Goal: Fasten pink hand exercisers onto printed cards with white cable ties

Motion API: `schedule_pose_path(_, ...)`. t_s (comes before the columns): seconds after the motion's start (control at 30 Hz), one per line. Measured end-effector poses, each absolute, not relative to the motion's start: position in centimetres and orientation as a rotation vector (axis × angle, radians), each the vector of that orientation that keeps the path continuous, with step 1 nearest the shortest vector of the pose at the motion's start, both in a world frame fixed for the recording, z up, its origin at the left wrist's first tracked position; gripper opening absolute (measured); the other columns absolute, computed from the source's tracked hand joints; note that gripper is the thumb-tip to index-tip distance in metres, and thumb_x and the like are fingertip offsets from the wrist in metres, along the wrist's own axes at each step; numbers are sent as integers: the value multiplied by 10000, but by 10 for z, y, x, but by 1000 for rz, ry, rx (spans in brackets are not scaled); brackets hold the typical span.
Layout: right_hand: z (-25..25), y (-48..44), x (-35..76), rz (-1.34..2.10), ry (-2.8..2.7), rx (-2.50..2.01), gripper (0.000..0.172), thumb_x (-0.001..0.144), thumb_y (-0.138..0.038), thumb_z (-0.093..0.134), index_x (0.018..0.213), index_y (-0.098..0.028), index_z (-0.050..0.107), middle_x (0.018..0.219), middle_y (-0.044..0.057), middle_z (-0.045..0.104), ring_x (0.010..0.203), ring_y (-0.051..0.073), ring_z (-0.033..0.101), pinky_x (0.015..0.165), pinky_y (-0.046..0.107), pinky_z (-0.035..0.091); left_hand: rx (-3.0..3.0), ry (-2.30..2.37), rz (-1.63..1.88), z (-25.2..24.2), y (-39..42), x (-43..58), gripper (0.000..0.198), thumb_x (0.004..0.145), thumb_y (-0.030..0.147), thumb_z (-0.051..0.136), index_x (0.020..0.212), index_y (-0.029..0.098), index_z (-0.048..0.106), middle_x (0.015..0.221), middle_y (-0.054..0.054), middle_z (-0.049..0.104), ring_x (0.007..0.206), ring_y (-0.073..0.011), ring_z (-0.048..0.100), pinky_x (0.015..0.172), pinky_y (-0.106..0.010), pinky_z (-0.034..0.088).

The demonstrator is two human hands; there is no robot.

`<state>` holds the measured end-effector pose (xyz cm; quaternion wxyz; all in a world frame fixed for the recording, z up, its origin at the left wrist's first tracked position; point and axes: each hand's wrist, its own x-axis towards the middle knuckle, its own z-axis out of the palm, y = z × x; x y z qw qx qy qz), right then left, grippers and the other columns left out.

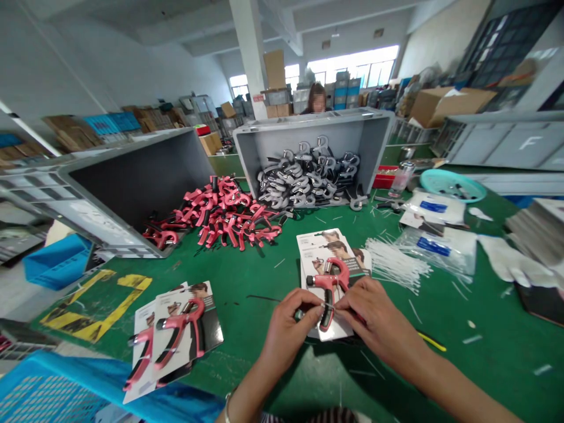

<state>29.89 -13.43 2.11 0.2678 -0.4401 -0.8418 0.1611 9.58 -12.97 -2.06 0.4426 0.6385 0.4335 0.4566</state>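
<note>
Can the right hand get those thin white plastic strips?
Probably yes: the thin white plastic strips lie close beyond the right hand with nothing between, though it's busy at the pink-and-black hand grip.

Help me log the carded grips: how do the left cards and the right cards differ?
The left cards lie untouched; the right cards have the left hand and right hand at their grip. The left cards show at least two pink grips, the right cards one. Both are overlapping cards with pink on top.
</note>
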Motion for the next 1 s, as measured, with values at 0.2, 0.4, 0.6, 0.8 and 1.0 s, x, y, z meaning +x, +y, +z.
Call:
schedule_pose_path(0.2,21,-132,297,352,-2342,-1172,128,972,-218,544,911,-210,656,890,54,654,898,244,498,848,405,362,1598,1069,1113,-20,-130,97,68,898,237,648,863,189,681,859,-17,647,834,-163,588,773,-265,441)
schedule_pose_path(0.4,21,-133,297,299,-2395,-1180,177,987,-223,507,907,-197,662,881,66,651,894,248,493,843,403,353,1609,1054,1107,-18,-131,97,79,896,244,652,863,181,688,859,-27,655,841,-169,591,788,-270,436)
schedule_pose_path(0.6,22,-133,297,298,-2405,-1191,185,990,-218,496,932,-184,668,910,77,652,905,249,492,849,409,351,1591,1060,1091,-16,-129,95,93,897,255,655,864,175,687,857,-31,651,823,-169,592,759,-263,438)
schedule_pose_path(0.8,22,-133,295,326,-2378,-1134,186,989,-220,507,881,-182,653,880,66,650,907,246,494,846,402,349,1697,1049,1085,-15,-128,97,68,893,196,656,842,163,687,830,-32,655,814,-164,604,769,-264,447)
schedule_pose_path(1.0,21,-132,293,467,-2267,-1130,108,966,-234,579,879,-196,630,870,31,647,912,228,502,861,378,357,2051,999,953,6,-132,92,137,962,193,553,886,170,664,897,-41,662,898,-168,594,845,-292,439)
